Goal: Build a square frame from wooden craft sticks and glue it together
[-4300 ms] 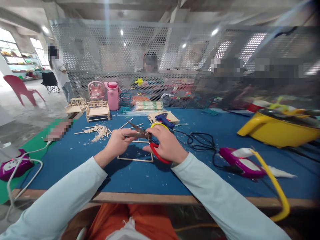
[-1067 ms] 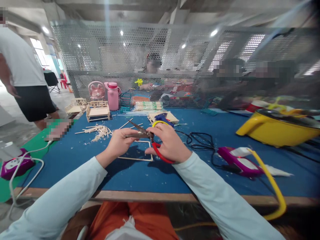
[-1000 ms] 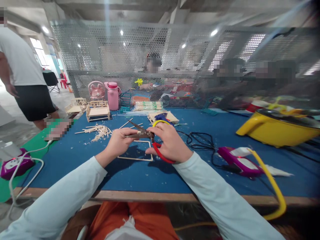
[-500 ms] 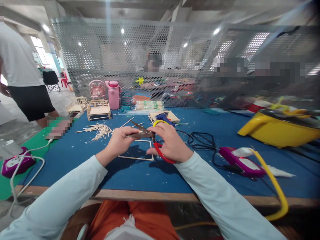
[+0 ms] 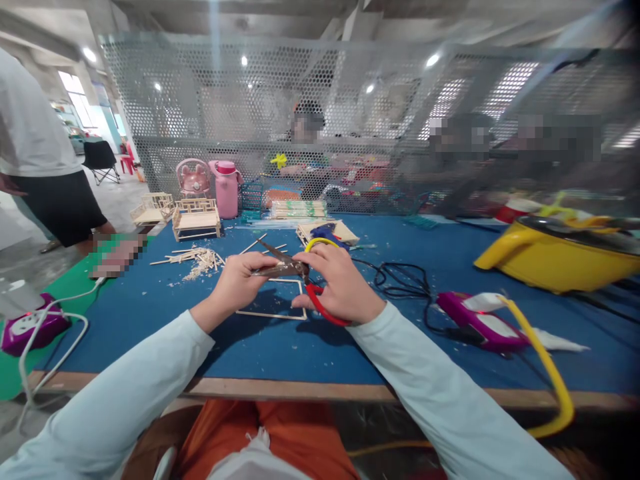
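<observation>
My right hand [image 5: 345, 283] grips a pair of scissors [image 5: 290, 267] by their red and yellow handles, the blades apart and pointing left. Close against the blades, my left hand [image 5: 234, 287] is closed in a pinch; whatever lies between its fingertips is too small to make out. Below both hands, a thin rectangular frame of wooden sticks [image 5: 273, 315] lies flat on the blue table mat [image 5: 295, 360], partly hidden by my left hand. A pile of loose wooden sticks and offcuts [image 5: 203, 260] is left of the hands. Behind the scissors rests a blue glue gun [image 5: 327, 233].
Small wooden bed models [image 5: 197, 219] and a pink bottle [image 5: 227, 190] stand at the back left, before a perforated metal screen [image 5: 260, 100]. To the right are a purple power strip [image 5: 483, 323], black cable [image 5: 405, 280] and yellow pot [image 5: 555, 257]. A person [image 5: 40, 133] stands at left.
My hands and the scissors hold almost the same position. The person at the left has shifted slightly; the whole view has moved a little.
</observation>
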Action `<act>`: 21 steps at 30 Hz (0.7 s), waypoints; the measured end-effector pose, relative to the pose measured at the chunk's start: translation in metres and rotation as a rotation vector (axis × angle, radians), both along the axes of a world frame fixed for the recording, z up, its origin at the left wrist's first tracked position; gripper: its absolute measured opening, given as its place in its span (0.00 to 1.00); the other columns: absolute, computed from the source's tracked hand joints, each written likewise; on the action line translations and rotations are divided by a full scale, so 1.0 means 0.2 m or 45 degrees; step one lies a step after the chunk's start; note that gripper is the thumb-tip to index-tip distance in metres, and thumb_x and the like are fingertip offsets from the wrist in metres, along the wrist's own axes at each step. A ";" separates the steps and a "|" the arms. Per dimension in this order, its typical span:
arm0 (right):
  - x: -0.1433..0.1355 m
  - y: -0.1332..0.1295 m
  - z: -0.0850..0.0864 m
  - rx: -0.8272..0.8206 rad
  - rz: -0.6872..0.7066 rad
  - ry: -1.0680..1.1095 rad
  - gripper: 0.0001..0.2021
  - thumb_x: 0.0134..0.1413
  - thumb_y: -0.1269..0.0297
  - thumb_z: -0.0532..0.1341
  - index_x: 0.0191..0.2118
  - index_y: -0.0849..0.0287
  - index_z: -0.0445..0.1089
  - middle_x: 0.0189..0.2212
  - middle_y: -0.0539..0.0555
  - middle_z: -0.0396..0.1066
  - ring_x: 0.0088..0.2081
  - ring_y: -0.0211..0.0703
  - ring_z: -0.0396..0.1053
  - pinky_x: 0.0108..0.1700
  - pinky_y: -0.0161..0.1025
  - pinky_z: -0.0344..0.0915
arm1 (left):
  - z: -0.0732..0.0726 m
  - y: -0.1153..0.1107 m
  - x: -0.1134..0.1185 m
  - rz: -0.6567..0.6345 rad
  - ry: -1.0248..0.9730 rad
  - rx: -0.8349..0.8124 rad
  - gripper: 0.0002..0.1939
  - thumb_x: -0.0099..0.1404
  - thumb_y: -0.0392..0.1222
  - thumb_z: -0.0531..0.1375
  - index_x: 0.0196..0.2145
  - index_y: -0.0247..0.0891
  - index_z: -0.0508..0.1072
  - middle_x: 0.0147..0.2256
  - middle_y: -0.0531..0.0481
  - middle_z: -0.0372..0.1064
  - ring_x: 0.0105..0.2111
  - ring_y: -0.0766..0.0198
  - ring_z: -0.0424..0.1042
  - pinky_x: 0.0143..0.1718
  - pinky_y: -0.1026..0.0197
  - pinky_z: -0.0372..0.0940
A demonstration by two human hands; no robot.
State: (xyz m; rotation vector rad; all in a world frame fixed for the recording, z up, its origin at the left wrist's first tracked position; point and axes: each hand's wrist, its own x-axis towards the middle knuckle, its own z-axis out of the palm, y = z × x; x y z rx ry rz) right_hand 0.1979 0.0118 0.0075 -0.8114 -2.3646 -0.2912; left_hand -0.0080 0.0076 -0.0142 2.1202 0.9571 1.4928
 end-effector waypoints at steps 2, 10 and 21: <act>0.00 0.00 0.00 -0.034 0.029 0.019 0.38 0.37 0.34 0.58 0.46 0.62 0.66 0.39 0.60 0.66 0.42 0.52 0.63 0.44 0.47 0.58 | 0.00 0.00 0.00 -0.007 0.003 0.013 0.13 0.53 0.25 0.57 0.31 0.37 0.77 0.31 0.50 0.75 0.31 0.66 0.73 0.33 0.66 0.65; 0.00 0.00 0.00 -0.081 0.053 0.050 0.37 0.37 0.36 0.59 0.47 0.62 0.66 0.39 0.60 0.66 0.43 0.53 0.63 0.44 0.48 0.58 | -0.01 0.01 -0.01 -0.010 0.020 0.087 0.14 0.52 0.24 0.56 0.32 0.38 0.76 0.31 0.51 0.75 0.31 0.67 0.72 0.34 0.66 0.66; -0.01 -0.01 0.01 -0.007 -0.041 0.005 0.37 0.35 0.34 0.58 0.46 0.59 0.66 0.38 0.60 0.67 0.43 0.54 0.63 0.45 0.49 0.56 | 0.01 0.00 -0.02 0.029 0.076 0.152 0.12 0.54 0.27 0.57 0.33 0.38 0.77 0.30 0.48 0.75 0.30 0.66 0.72 0.32 0.65 0.65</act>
